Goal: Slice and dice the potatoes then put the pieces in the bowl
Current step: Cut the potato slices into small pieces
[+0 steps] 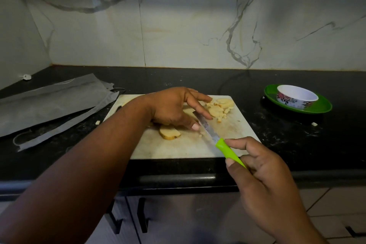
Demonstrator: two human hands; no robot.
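The right hand (263, 166) grips the green-handled knife (217, 136), its blade angled toward the left hand (174, 107), whose loosely spread fingers press potato slices (170, 132) on the cutting board (227, 144). Dicing looks midway; next, steady downward cuts. Diced pieces (218, 108) lie just beyond; the bowl (297, 97) sits empty, well apart on the counter (277, 134).

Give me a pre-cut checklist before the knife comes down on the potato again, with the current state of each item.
1. Right hand grips the knife by its green handle: ok.
2. Left hand steadies the potato: cannot tell, the hand hides what is under it.
3. Left fingers clear of the blade: not ok, fingertip and thumb lie right against it.
4. Cutting board lies flat on the counter: ok.
5. Bowl upright on the green plate, within view at right: ok.
6. Loose slice and diced pile out of the blade's path: ok.
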